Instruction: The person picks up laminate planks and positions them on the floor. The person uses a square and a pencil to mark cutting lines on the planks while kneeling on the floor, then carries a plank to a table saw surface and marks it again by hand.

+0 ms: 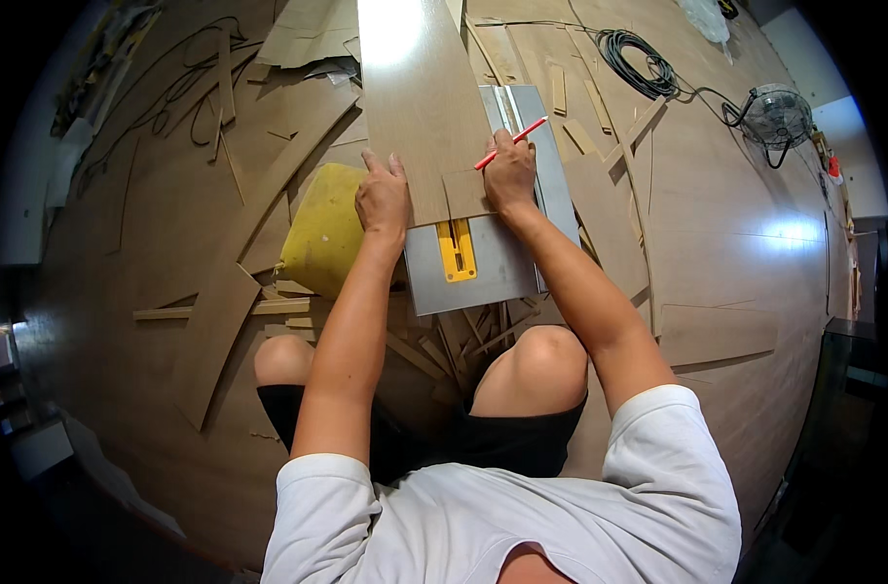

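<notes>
A long wooden plank (420,117) lies on a small metal-topped table saw (498,263) in front of me. In the plank's near end a dark slit runs inward, in line with the saw's yellow slotted insert (458,255). From the slit a thin line goes across toward the right edge. My left hand (382,198) grips the plank's left edge, with the thumb toward its top. My right hand (511,178) is closed round a red pencil (534,127) and rests at the plank's right edge, beside the saw's metal rail (503,109). The saw blade cannot be made out.
Left of the saw stands a yellow object (322,229), partly behind my left forearm. Offcuts (215,341) and strips of wood litter the floor around. A coiled dark cable (637,63) and a fan (777,117) are at the far right. More cords (176,83) lie far left.
</notes>
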Motion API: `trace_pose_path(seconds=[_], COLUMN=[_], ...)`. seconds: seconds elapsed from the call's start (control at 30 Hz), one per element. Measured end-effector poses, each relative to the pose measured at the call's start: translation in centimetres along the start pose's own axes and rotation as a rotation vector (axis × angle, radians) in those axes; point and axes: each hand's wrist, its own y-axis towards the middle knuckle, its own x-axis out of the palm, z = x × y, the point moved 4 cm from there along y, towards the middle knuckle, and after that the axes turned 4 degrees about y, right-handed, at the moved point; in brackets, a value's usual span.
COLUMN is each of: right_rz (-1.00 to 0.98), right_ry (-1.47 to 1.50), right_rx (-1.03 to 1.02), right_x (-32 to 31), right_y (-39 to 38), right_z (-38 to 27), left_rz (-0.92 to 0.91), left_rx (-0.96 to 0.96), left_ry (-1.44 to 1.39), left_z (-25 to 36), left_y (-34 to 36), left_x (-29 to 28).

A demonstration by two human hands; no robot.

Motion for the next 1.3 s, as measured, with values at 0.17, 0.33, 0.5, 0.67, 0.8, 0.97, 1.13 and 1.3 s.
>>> trace_pose_path(seconds=[0.17,0.33,0.5,0.67,0.8,0.97,1.13,1.3], right_rz=[-0.02,-0.057,-0.227,-0.316,-0.479,-0.648,-0.05,-0.554], right_ry=[0.01,0.068,0.226,0.206,0.252,-0.079,-0.124,0.824], right_rx=[0.023,0.046,0.206,0.258,0.287,0.092,-0.122,0.738], right_x=[0.0,-0.2,-1.2,-4.3,-8.8,-14.6,-19.6,-13.5], right_y=[0.5,1.4,2.5,1.8,-1.7,-4.8,2.1,1.6], right_z=[-0.1,0.4,0.7,-0.3,-1.8,1.6,6.0,10.6], left_rz=[0.013,-0.009,-0.064,-0.123,-0.22,-0.27,-0.397,-0.49], left_rx=[0.019,0.023,0.054,0.108,0.107,0.145,0.171,0.214], left_ry=[-0.027,-0.022,-0.056,-0.061,-0.081,-0.071,-0.085,-0.138], left_z=[0.1,0.5,0.6,0.7,0.3,-2.6,-3.5,-5.0], left_y=[0.4,1.3,2.0,0.5,-3.6,-11.9,-16.2,-19.2], left_x=[-0.1,-0.4,-1.1,-3.2,-6.4,-8.3,-11.9,-15.4])
